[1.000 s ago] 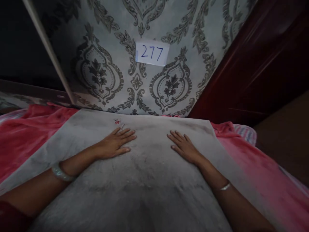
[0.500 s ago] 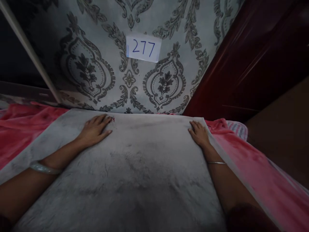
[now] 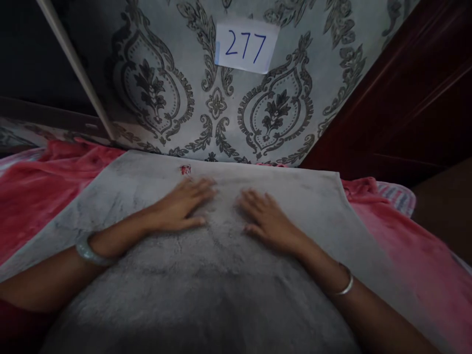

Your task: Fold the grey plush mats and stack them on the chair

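A grey plush cloth (image 3: 221, 290), which looks like a blanket or large towel, lies spread out in front of me. My left hand (image 3: 180, 204) rests palm down over its upper part, fingers stretched and a little blurred. Just beyond those fingers, a small red-and-white patch (image 3: 185, 170) shows near the cloth's far edge. My right hand (image 3: 271, 221) is also flat over the cloth, fingers spread and pointing toward the left hand, with a gap between the two. Neither hand holds anything.
Pink-red plush bedding (image 3: 47, 182) lies under the cloth and shows on both sides. A patterned wall (image 3: 217, 132) stands behind it, bearing a paper marked 277 (image 3: 243, 46). Dark red glossy wood (image 3: 387, 108) rises at the right; a striped fabric edge (image 3: 400, 198) pokes out below it.
My right hand has moved left from the cloth's far right corner toward the middle. The left hand has shifted right and nearer, uncovering the red-and-white patch. The view has also shifted.
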Motion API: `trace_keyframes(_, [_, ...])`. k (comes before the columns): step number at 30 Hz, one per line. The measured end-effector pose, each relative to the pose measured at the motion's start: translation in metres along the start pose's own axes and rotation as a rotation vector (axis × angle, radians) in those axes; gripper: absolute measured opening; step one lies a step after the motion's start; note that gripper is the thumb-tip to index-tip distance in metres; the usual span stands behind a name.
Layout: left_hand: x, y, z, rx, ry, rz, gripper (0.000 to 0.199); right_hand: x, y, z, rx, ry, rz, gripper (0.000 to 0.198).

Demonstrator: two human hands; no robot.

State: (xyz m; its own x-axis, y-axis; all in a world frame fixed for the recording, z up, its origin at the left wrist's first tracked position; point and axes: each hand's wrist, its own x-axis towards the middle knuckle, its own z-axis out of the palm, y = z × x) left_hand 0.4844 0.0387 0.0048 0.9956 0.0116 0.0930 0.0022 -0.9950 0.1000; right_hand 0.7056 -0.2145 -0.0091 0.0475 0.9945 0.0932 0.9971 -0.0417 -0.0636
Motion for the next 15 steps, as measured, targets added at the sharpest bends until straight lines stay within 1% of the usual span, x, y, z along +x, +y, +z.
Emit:
trace_keyframes(1, [0.000, 0.013, 0.001, -0.031, -0.082, 0.088, 0.080, 0.005, -0.017, 0.003, 0.029, -0.050, -0.077, 0.072])
trace_keyframes(2, [0.000, 0.022, 0.003, -0.059, -0.148, 0.145, 0.079, 0.008, -0.026, 0.006, 0.049, -0.090, -0.114, 0.071])
trace_keyframes(3, [0.000, 0.027, 0.006, -0.078, -0.187, 0.164, 0.078, 0.009, -0.028, 0.008, 0.059, -0.118, -0.109, 0.070])
trace_keyframes(4, [-0.001, 0.027, 0.008, -0.086, -0.199, 0.154, 0.077, 0.009, -0.021, 0.010, 0.057, -0.134, -0.070, 0.068])
trace_keyframes(6, [-0.001, 0.016, 0.013, -0.070, -0.174, 0.087, 0.073, 0.002, 0.011, 0.011, 0.025, -0.136, 0.073, 0.063])
trace_keyframes(9, [-0.002, -0.014, 0.016, 0.012, -0.072, -0.042, 0.070, -0.019, 0.077, 0.010, -0.062, -0.095, 0.354, 0.060])
trace_keyframes(11, [-0.003, -0.035, 0.016, 0.081, 0.002, -0.152, 0.072, -0.037, 0.112, 0.009, -0.124, -0.079, 0.522, 0.061])
trace_keyframes(13, [-0.004, -0.052, 0.013, 0.123, 0.037, -0.291, 0.075, -0.053, 0.133, 0.008, -0.158, -0.068, 0.645, 0.062])
trace_keyframes(15, [-0.006, -0.067, 0.010, 0.129, 0.024, -0.413, 0.076, -0.066, 0.144, 0.008, -0.169, -0.050, 0.723, 0.063])
